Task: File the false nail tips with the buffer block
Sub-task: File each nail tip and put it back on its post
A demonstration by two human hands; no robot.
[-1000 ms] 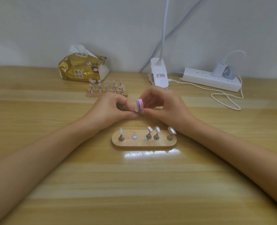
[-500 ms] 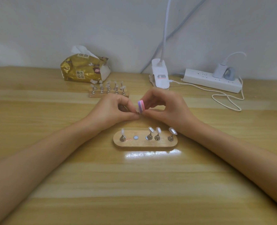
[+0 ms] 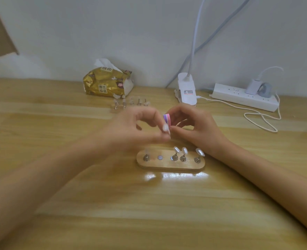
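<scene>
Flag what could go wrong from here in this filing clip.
The nail tip is only pinched in the blurred left hand against the buffer block held by the right hand; it could slip and drop. Both hands work close to the wooden stand; a stray wrist might knock its mounted tips.

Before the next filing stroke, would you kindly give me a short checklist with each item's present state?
1. Buffer block pinched in the right hand: ok.
2. Nail tip held by the left hand: ok.
3. Tip resting against the block: cannot tell, motion blur.
4. Vacant spot on the wooden stand free for the tip's return: ok.
5. Four remaining tips seated on the stand: ok.
</scene>
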